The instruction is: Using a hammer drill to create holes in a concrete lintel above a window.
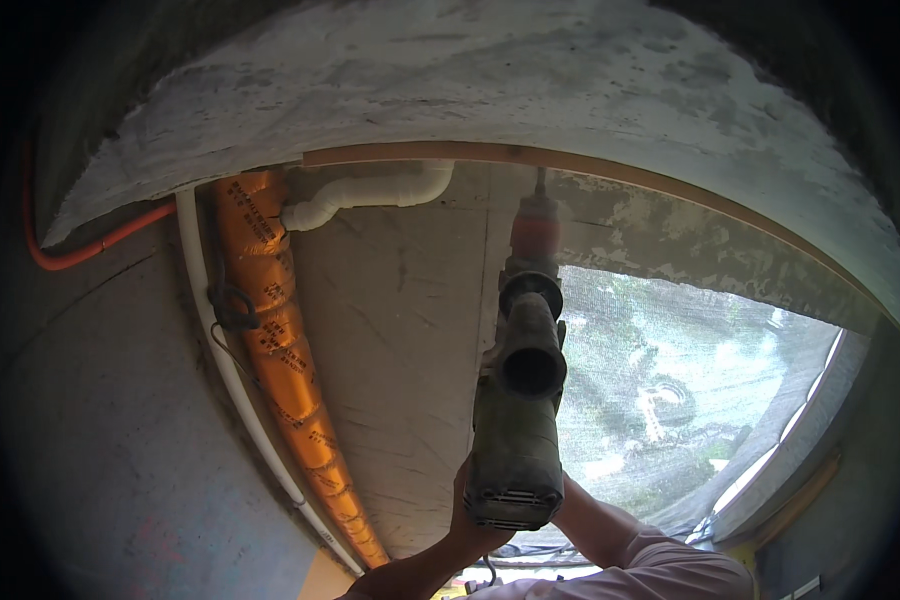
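A large dark rotary hammer (510,450) is held raised in the middle of the view, with a black auxiliary cylinder on it and a red, dusty front section (535,228) from which a thin bit reaches to near the wooden strip (510,155). My left hand (465,505) grips the tool's body from the left, low on it. My right hand (558,495) holds it from the right, mostly hidden behind the body. Where the bit's tip meets the surface is not clear. A cord dangles below the tool.
An orange wrapped duct (280,330) runs down the left beside a white pipe (192,240) with dark cable coils (232,305). An elbowed white pipe (370,195), red conduit (120,238) and grey concrete overhang (470,80) are above. A mesh-covered opening (670,370) lets in light on the right.
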The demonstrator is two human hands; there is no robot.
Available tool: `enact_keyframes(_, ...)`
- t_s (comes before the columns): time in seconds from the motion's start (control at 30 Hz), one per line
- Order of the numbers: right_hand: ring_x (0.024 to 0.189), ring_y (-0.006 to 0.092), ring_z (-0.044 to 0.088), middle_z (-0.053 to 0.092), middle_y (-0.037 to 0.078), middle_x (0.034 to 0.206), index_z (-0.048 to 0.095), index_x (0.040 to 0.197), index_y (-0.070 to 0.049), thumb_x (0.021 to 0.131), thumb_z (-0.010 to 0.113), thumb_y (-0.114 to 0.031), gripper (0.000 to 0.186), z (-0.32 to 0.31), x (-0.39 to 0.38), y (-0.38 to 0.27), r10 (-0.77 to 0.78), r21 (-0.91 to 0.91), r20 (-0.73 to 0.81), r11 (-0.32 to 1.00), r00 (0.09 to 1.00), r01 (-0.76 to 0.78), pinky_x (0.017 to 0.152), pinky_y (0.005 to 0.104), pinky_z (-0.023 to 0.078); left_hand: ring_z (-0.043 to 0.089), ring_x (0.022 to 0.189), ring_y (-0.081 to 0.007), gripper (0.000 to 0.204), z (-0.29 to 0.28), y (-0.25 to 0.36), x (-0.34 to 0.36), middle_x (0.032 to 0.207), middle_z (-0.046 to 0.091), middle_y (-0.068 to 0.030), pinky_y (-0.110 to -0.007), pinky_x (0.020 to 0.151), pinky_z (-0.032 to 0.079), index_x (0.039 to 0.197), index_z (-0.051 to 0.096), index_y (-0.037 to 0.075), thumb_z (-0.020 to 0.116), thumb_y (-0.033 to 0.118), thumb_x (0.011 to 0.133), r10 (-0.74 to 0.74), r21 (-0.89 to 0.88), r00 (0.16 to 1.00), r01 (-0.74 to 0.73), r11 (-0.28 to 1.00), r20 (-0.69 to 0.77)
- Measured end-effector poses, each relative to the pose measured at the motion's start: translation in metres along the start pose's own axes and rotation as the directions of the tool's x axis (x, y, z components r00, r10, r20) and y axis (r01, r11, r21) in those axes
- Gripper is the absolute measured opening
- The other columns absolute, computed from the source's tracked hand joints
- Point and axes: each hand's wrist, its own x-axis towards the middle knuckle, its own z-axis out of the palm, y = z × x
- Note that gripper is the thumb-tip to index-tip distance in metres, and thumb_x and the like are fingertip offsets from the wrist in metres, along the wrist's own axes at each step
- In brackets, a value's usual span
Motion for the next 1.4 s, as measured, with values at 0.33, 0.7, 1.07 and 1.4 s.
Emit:
enact_keyframes(0.33,0.091,0.0186,0.062,0.065,0.009,0.103,0.059,0.114,-0.008,0.098,0.051,-0.027,0.027,-0.013,0.0,-0.002,-0.063,-0.167,-0.051,0.985,0.997,0.054,0.081,0.0338,0.053,0.047,0.118,-0.0256,0.1,0.005,-0.004,0.001,0.128,0.041,-0.016,-0.038,0.099,0.04,0.139,0.023,0.0,0.087,0.018,0.064,0.027,-0.025,1.0,-0.026,0.999,0.007)
enact_keyframes(0.7,0.094,0.0195,0.063,0.064,0.01,0.107,0.058,0.116,-0.006,0.098,0.051,-0.026,0.028,0.015,0.006,-0.002,-0.031,-0.097,-0.014,0.995,0.999,0.03,0.082,0.0336,0.054,0.051,0.114,-0.0238,0.096,-0.006,0.0,0.009,0.123,0.046,-0.0148,-0.036,0.096,0.043,0.136,0.024,0.0,0.085,0.015,0.064,0.019,-0.042,1.0,-0.018,0.999,0.024)
enact_keyframes(1.07,0.101,0.0223,0.062,0.06,0.015,0.116,0.054,0.124,0.0,0.097,0.053,-0.02,0.034,0.014,0.012,0.002,-0.059,0.008,0.235,0.998,0.97,0.059,0.089,0.0355,0.053,0.05,0.115,-0.0235,0.092,-0.005,-0.003,0.009,0.125,0.047,-0.015,-0.036,0.098,0.042,0.137,0.024,0.0,0.083,0.013,0.068,-0.018,-0.207,0.998,0.006,0.978,-0.057)
enact_keyframes(1.4,0.096,0.0219,0.063,0.064,0.012,0.108,0.058,0.115,-0.002,0.096,0.053,-0.02,0.027,-0.044,0.01,0.016,-0.045,-0.155,-0.012,0.987,0.999,0.042,0.086,0.0355,0.053,0.05,0.116,-0.0239,0.088,-0.002,-0.019,-0.004,0.125,0.047,-0.0145,-0.038,0.102,0.038,0.136,0.023,0.0,0.08,0.017,0.072,0.024,-0.139,1.0,-0.022,0.99,0.01)
